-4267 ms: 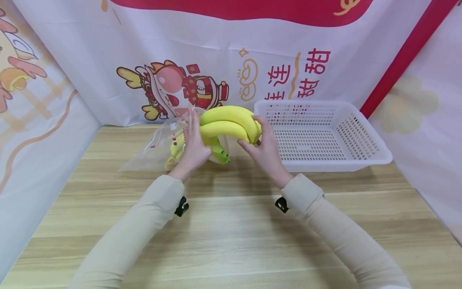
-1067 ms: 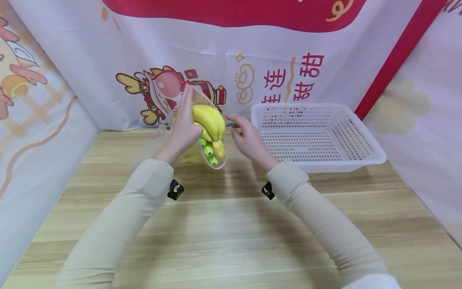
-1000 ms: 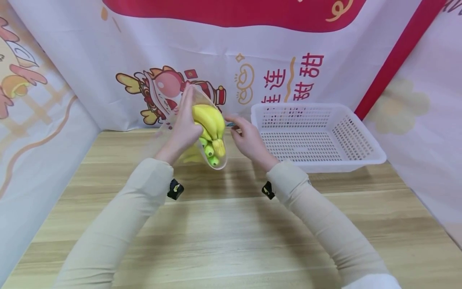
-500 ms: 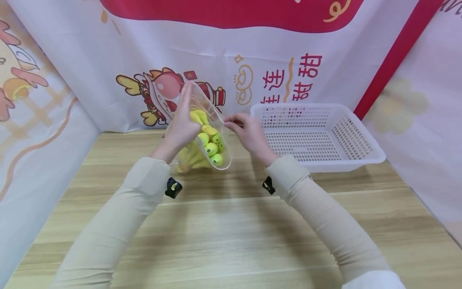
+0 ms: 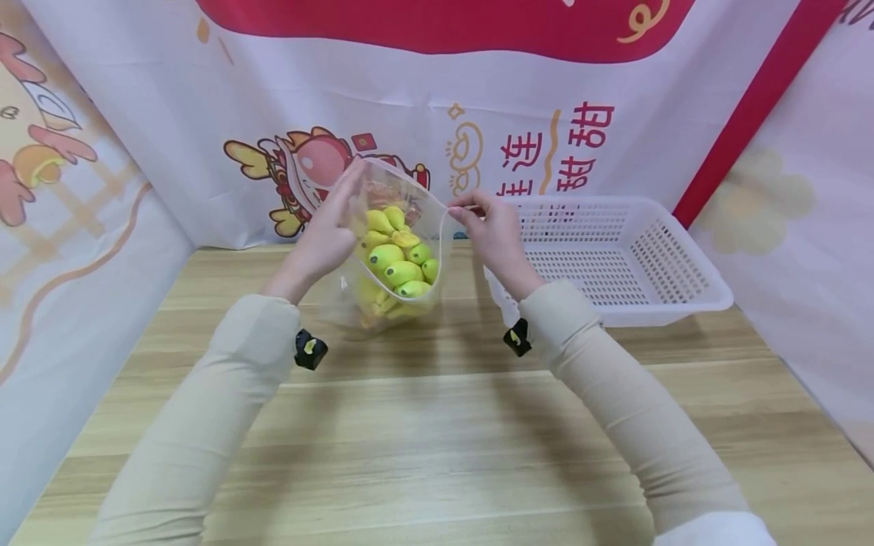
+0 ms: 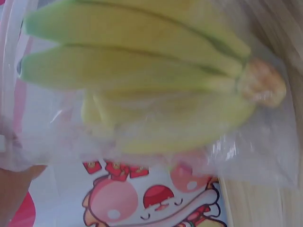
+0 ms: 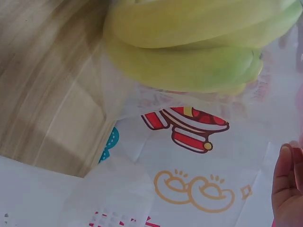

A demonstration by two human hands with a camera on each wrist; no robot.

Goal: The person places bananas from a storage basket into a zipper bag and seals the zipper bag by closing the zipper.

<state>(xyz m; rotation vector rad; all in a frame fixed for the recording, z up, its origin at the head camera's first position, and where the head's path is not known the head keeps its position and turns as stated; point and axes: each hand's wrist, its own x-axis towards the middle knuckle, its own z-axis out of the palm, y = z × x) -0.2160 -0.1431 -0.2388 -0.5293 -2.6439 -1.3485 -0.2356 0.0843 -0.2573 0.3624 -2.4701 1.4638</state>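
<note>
A translucent plastic bag (image 5: 426,216) stands tilted at the back of the table, its mouth spread wide toward me. Inside it lie bunches of bananas (image 5: 403,271), their greenish tips facing up through the mouth. My left hand (image 5: 324,239) grips the bag's left rim. On the opposite side my right hand (image 5: 497,236) pinches the right rim between thumb and fingers. In the left wrist view the bananas (image 6: 137,66) show through the film, with part of my left hand (image 6: 16,189) at the corner. The right wrist view catches my right hand (image 7: 288,189) at its edge.
A white perforated plastic basket (image 5: 655,303) stands to the right, partly behind my right hand. The wooden table (image 5: 437,440) meets a printed cloth backdrop (image 5: 423,83) right behind the bag. More cloth hangs at both sides.
The banana bunch both hands held outside has gone into the bag. My right hand let go of it, took the bag's right rim and pulled it rightward, widening the mouth; the bag stands more upright.
</note>
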